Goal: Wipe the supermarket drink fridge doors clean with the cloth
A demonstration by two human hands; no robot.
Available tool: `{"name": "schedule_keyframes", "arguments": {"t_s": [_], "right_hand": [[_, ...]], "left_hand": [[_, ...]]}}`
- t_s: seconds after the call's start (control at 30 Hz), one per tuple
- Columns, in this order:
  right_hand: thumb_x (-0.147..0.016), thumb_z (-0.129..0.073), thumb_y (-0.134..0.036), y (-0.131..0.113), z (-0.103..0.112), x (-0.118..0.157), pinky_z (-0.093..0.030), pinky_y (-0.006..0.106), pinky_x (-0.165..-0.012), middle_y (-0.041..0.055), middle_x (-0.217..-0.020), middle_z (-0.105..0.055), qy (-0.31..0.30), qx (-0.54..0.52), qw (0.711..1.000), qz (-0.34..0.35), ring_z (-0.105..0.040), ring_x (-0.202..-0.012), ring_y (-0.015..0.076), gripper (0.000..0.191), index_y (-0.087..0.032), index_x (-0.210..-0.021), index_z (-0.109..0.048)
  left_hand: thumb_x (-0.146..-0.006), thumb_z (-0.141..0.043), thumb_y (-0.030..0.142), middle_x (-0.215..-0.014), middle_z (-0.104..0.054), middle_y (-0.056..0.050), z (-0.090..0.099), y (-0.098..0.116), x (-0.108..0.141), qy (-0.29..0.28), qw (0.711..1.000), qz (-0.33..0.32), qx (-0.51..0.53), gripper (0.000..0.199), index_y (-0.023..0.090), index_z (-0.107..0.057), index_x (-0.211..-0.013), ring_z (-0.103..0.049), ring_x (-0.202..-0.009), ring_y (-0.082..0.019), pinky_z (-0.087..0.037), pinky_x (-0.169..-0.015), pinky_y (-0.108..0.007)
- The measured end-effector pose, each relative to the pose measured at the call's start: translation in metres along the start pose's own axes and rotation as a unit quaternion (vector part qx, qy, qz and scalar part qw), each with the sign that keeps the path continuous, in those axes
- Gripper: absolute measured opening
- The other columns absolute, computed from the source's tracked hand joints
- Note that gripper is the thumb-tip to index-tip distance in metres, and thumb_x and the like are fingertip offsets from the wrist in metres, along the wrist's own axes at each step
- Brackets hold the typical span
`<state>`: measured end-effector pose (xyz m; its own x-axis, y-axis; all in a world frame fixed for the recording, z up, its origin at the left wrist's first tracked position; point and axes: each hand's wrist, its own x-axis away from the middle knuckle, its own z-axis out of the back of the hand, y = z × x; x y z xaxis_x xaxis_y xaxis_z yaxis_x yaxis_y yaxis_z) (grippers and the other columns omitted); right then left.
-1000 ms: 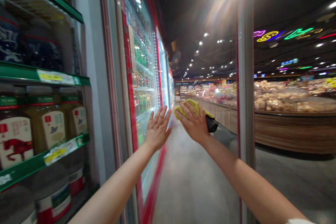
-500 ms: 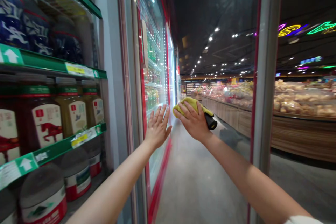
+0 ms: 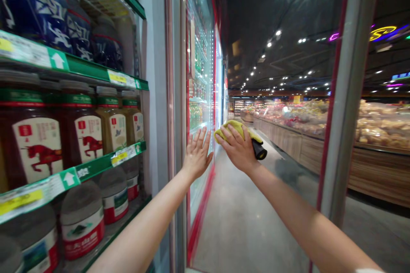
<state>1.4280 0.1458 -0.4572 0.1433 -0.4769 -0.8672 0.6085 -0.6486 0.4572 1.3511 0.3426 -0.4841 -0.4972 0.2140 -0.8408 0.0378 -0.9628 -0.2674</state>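
Inside the door frame, a glass door panel (image 3: 272, 204) stands before me. My left hand (image 3: 197, 155) is at the glass, palm forward with fingers stretched out, and holds nothing. Just right of it, my right hand (image 3: 237, 147) lies over a yellow cloth (image 3: 235, 126), its fingers curved on it, apparently against the pane. From under that hand and cloth sticks out the round end of a black cylindrical object (image 3: 260, 152); the rest of it is hidden, so I cannot tell its kind.
Shelves with green price rails (image 3: 112, 76) hold juice bottles (image 3: 88, 132), blue-labelled bottles (image 3: 41, 8) and red-and-white-labelled jugs (image 3: 81, 226) on my left. A grey door post (image 3: 350, 94) rises at right. Beyond the glass are a red-framed lit cooler (image 3: 201, 136) and wood-sided produce bins (image 3: 294, 140).
My view has swung left and the shelves and door post sit farther right in it. Both hands stay close together at the glass, with the cloth still under the right one.
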Motion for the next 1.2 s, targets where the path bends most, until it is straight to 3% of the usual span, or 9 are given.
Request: {"name": "schedule_keyframes", "arguments": {"t_s": [0.13, 0.3, 0.43, 0.53, 0.67, 0.77, 0.9, 1.0, 1.2], "right_hand": [[-0.102, -0.053, -0.022, 0.019, 0.005, 0.01, -0.025, 0.05, -0.125, -0.0023, -0.144, -0.063, 0.013, -0.048, 0.998, -0.025, -0.045, -0.145, 0.0219, 0.031, -0.037, -0.12, -0.073], [-0.101, -0.052, -0.023, 0.009, -0.013, -0.039, -0.017, 0.063, -0.125, 0.0022, -0.152, -0.056, 0.033, -0.048, 0.991, -0.123, -0.035, -0.152, 0.0291, 0.035, -0.034, -0.128, -0.07], [-0.104, -0.046, -0.023, -0.023, -0.021, -0.034, -0.018, 0.057, -0.128, -0.0023, -0.157, -0.05, -0.045, -0.087, 0.995, -0.016, -0.036, -0.152, 0.0221, 0.042, -0.039, -0.141, -0.059], [-0.103, -0.05, -0.022, -0.022, -0.018, -0.011, -0.024, 0.051, -0.128, -0.0054, -0.153, -0.055, -0.065, -0.108, 0.99, 0.06, -0.042, -0.147, 0.0194, 0.04, -0.041, -0.135, -0.063], [-0.102, -0.056, -0.026, -0.005, -0.019, -0.02, -0.025, 0.055, -0.127, -0.0014, -0.143, -0.064, -0.004, -0.081, 0.997, -0.019, -0.049, -0.141, 0.0241, 0.033, -0.038, -0.131, -0.067], [-0.103, -0.052, -0.025, -0.014, -0.026, -0.043, -0.017, 0.062, -0.127, -0.0001, -0.147, -0.061, -0.002, -0.077, 0.995, -0.064, -0.045, -0.145, 0.0271, 0.038, -0.039, -0.137, -0.062], [-0.103, -0.05, -0.02, -0.042, -0.033, -0.043, -0.018, 0.061, -0.128, -0.0027, -0.153, -0.055, -0.048, -0.111, 0.992, 0.028, -0.042, -0.147, 0.0254, 0.041, -0.038, -0.138, -0.06], [-0.1, -0.055, -0.02, -0.043, -0.032, -0.032, -0.022, 0.055, -0.129, -0.0071, -0.144, -0.063, -0.064, -0.147, 0.983, 0.088, -0.047, -0.143, 0.0215, 0.038, -0.042, -0.128, -0.067], [-0.101, -0.052, -0.019, -0.037, -0.034, -0.064, -0.02, 0.06, -0.127, -0.0027, -0.15, -0.057, -0.033, -0.13, 0.991, -0.025, -0.04, -0.148, 0.0254, 0.042, -0.04, -0.135, -0.064]], "left_hand": [[-0.097, -0.054, 0.036, -0.17, -0.022, -0.014, 0.003, -0.009, 0.009, -0.021, 1.0, 0.011, -0.01, 0.082, 0.018, -0.012, -0.165, -0.014, -0.159, -0.029, -0.005, -0.13, -0.057], [-0.095, -0.056, 0.037, -0.17, -0.023, -0.016, 0.005, -0.017, 0.013, -0.027, 0.999, 0.045, -0.013, 0.083, 0.016, -0.015, -0.164, -0.012, -0.159, -0.03, -0.003, -0.129, -0.059], [-0.098, -0.051, 0.038, -0.17, -0.023, -0.017, 0.006, -0.018, 0.021, -0.031, 0.998, 0.048, -0.021, 0.077, 0.014, -0.017, -0.164, -0.011, -0.159, -0.029, -0.006, -0.129, -0.057], [-0.099, -0.049, 0.038, -0.17, -0.023, -0.016, 0.008, -0.02, 0.03, -0.032, 0.998, 0.035, -0.031, 0.074, 0.013, -0.019, -0.163, -0.01, -0.16, -0.028, -0.009, -0.13, -0.054], [-0.096, -0.054, 0.033, -0.169, -0.025, -0.015, 0.012, -0.026, 0.041, -0.04, 0.998, 0.038, -0.036, 0.079, 0.014, -0.018, -0.163, -0.011, -0.16, -0.028, -0.01, -0.13, -0.055], [-0.094, -0.057, 0.032, -0.169, -0.026, -0.017, 0.012, -0.028, 0.044, -0.042, 0.997, 0.058, -0.036, 0.084, 0.012, -0.015, -0.164, -0.011, -0.159, -0.029, -0.01, -0.13, -0.056], [-0.096, -0.054, 0.035, -0.169, -0.024, -0.017, 0.011, -0.027, 0.05, -0.042, 0.996, 0.063, -0.04, 0.083, 0.01, -0.013, -0.164, -0.008, -0.16, -0.03, -0.011, -0.13, -0.056], [-0.097, -0.053, 0.037, -0.17, -0.021, -0.017, 0.012, -0.027, 0.054, -0.043, 0.996, 0.066, -0.042, 0.082, 0.01, -0.013, -0.164, -0.008, -0.16, -0.03, -0.011, -0.13, -0.055], [-0.096, -0.055, 0.037, -0.17, -0.02, -0.017, 0.019, -0.029, 0.056, -0.055, 0.994, 0.08, -0.051, 0.083, 0.01, -0.015, -0.163, -0.007, -0.16, -0.03, -0.011, -0.13, -0.056]]}}
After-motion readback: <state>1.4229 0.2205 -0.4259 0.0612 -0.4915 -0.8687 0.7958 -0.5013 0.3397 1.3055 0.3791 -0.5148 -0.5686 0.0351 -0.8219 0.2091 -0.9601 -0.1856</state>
